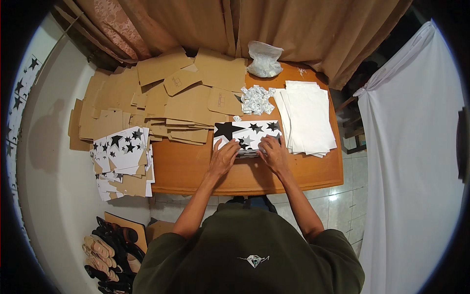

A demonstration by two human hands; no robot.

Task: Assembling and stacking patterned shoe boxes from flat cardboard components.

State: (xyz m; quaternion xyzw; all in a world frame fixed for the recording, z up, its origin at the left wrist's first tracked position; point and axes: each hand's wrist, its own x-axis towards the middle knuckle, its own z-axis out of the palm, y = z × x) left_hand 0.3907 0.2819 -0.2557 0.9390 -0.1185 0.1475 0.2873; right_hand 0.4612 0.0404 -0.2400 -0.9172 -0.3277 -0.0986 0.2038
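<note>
A white cardboard box (252,133) with black and grey stars stands on the wooden table in front of me, its top closed. My left hand (225,156) grips the near left part of the box, fingers curled over its top edge. At the near right edge, my right hand (273,153) holds it the same way, with bent fingertips on the top. The thumbs and the lower front of the box are partly hidden. Just beyond the box lies a heap of small white sachets (257,100).
Flat brown cardboard pieces (191,105) cover the table's far left. Star-printed sheets (122,152) are stacked at the near left edge. White paper sheets (308,120) lie at the right. A clear plastic bag (265,60) stands at the back; shoes (100,250) sit below left.
</note>
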